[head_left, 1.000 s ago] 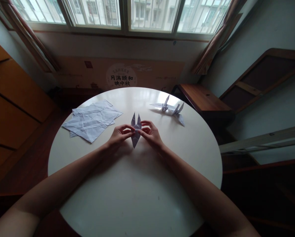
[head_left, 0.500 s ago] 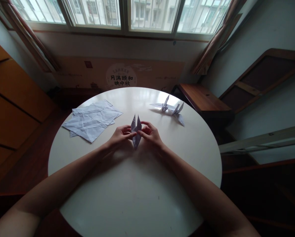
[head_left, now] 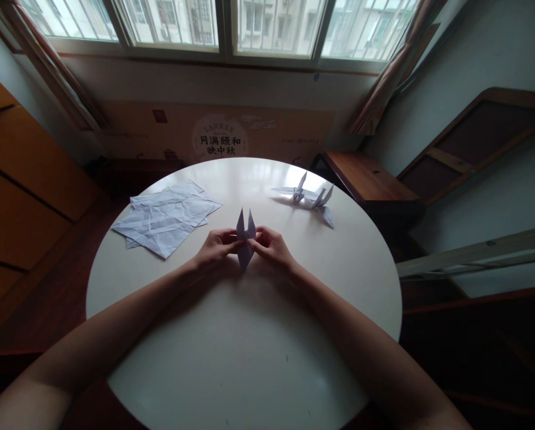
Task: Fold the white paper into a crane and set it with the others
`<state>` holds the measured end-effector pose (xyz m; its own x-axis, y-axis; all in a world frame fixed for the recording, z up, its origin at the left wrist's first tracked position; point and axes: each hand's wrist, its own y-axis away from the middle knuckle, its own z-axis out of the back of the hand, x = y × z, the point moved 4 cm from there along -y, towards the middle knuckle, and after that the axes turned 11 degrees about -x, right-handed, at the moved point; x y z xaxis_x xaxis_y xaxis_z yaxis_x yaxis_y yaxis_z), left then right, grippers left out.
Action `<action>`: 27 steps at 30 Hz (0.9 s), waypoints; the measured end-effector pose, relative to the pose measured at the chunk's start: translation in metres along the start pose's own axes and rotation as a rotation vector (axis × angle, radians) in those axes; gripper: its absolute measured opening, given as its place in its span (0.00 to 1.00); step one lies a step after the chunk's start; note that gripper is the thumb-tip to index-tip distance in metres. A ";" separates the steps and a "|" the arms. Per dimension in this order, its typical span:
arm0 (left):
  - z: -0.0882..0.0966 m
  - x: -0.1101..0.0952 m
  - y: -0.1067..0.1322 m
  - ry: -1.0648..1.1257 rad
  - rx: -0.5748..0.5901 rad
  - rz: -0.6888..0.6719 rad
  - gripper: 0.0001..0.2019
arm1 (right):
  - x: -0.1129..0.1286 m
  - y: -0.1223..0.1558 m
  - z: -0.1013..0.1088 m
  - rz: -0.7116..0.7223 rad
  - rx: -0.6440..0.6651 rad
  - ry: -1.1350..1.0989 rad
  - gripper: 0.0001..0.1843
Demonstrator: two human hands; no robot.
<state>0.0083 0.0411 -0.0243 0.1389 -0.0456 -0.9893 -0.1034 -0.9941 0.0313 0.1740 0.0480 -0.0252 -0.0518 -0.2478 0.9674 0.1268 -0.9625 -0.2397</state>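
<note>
A folded piece of pale paper (head_left: 246, 254) stands upright between my hands over the middle of the round table. Two narrow points rise from its top with a gap between them, and its lower end tapers to one point. My left hand (head_left: 220, 246) pinches its left side, thumb in front and fingers behind. From the right, my right hand (head_left: 271, 246) grips it the same way, its thumb tip near the paper's centre. Parts of the fingers on both hands are hidden behind the paper.
Several creased paper sheets (head_left: 168, 218) lie overlapped at the table's left. Two folded paper cranes (head_left: 299, 192) rest at the back right. The white round table (head_left: 244, 352) has a wooden bench (head_left: 366, 176) behind it on the right. An orange cabinet (head_left: 16, 197) stands at far left.
The two upper points of the folded paper now look smoother and stand slightly further apart. My hands have shifted only a little around it. The sheets and cranes stay put.
</note>
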 end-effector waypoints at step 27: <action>0.000 -0.002 0.001 -0.010 0.113 0.030 0.21 | 0.003 -0.004 0.005 -0.020 -0.072 -0.216 0.24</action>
<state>0.0078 0.0407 -0.0225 0.1245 -0.0740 -0.9895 -0.2180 -0.9749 0.0455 0.1783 0.0521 -0.0206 0.1603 -0.2069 0.9651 0.0561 -0.9743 -0.2182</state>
